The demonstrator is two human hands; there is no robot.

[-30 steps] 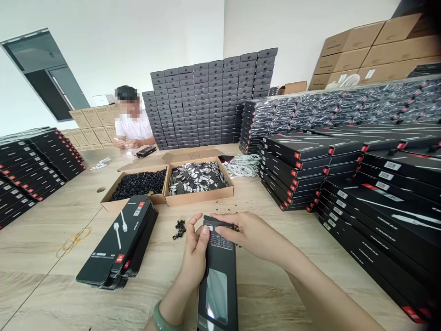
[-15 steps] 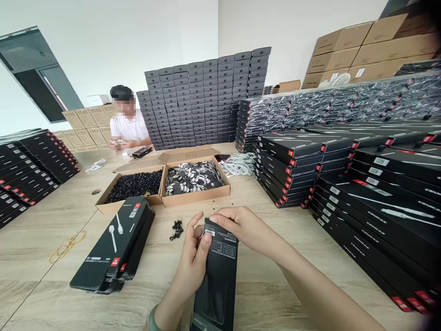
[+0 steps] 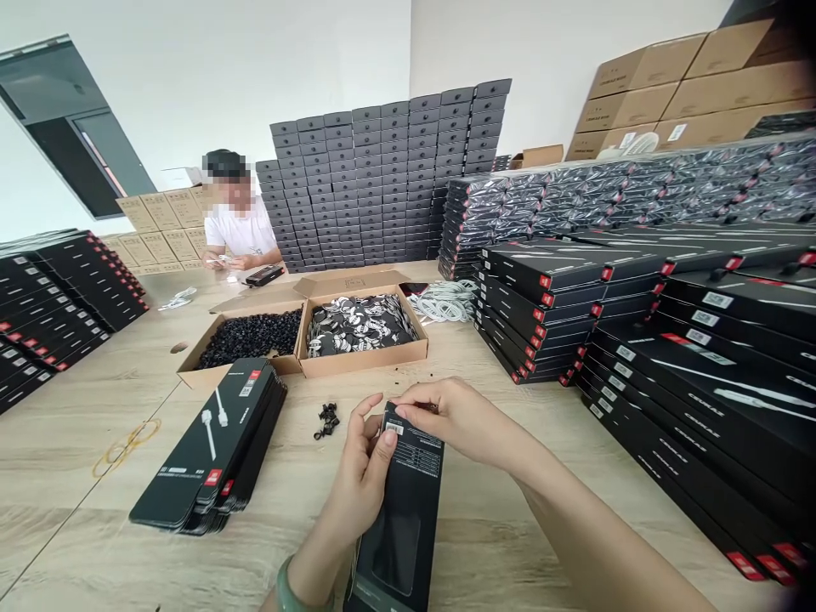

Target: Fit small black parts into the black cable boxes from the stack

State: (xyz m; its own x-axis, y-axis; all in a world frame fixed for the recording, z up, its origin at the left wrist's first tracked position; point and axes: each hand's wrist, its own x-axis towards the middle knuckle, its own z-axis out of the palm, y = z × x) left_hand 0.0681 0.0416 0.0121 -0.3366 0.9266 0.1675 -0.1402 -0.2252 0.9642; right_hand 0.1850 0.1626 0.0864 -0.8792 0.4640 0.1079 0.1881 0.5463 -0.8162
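Observation:
A long black packaging box [image 3: 399,518] with a clear window and a barcode label lies upright-on-end toward me, its near end cut off by the frame. My left hand [image 3: 366,476] grips its left side near the top, thumb pressed beside the barcode. At the top end, my right hand [image 3: 446,416] pinches the edge with thumb and fingers; the flap there is mostly hidden. Just left of my hands is a small pile of black plastic clips [image 3: 327,421]. Further left sits a stack of flat black printed box sleeves [image 3: 210,450] picturing a white cable.
Cartons of small black parts [image 3: 252,336] and black-and-white pieces [image 3: 360,327] stand ahead. Coiled white cables [image 3: 444,302] lie behind them. Stacked black boxes [image 3: 535,314] line the right. Yellow rubber bands [image 3: 127,446] lie left. A co-worker [image 3: 239,221] sits across the table.
Both hands keep hold of the box, whose top has shifted slightly right. The right hand's fingers stay at the top edge. The camera view has moved a little.

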